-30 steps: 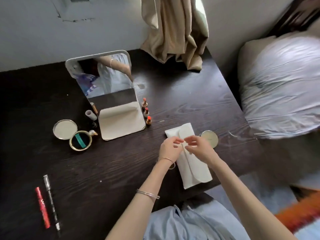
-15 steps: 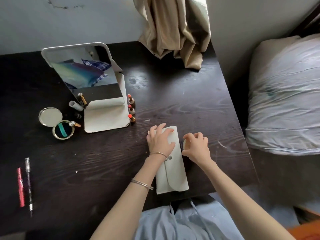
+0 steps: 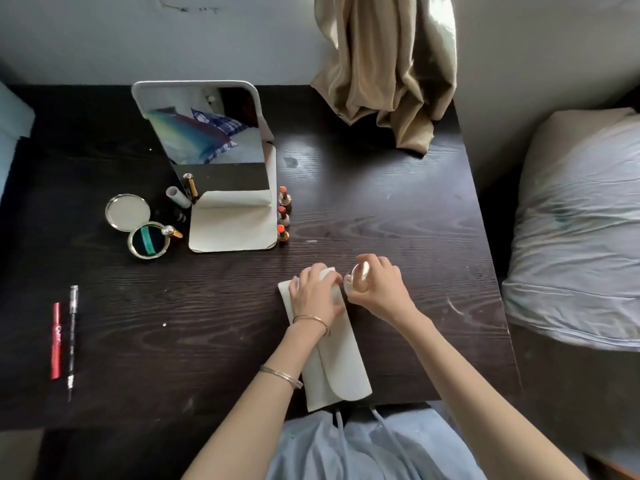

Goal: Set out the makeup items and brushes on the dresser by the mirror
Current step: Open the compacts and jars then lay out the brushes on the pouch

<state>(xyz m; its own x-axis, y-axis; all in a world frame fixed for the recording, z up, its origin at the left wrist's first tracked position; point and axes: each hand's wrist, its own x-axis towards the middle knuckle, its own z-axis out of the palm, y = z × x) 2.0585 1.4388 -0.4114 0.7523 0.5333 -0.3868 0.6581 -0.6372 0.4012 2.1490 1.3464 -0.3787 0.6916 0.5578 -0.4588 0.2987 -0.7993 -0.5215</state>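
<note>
1. A white pouch is being pressed flat against the dark dresser by the left hand, whose fingers are spread open over the pouch's far end.
2. A small round compact is being gripped by the curled right hand, just right of the pouch, with the compact's face tilted up.
3. The pouch's near end is being left overhanging the dresser's near edge, above the lap.
4. The mirror is being propped on its white stand at the far left, with three lipsticks standing in a row along the stand's right edge.
5. An open round case is being kept left of the stand, with further small tubes between them.
6. A red tube and a black pencil are lying side by side near the left edge.
7. Bare wood is being left open between mirror and hands, and across the far right up to the hanging curtain.
</note>
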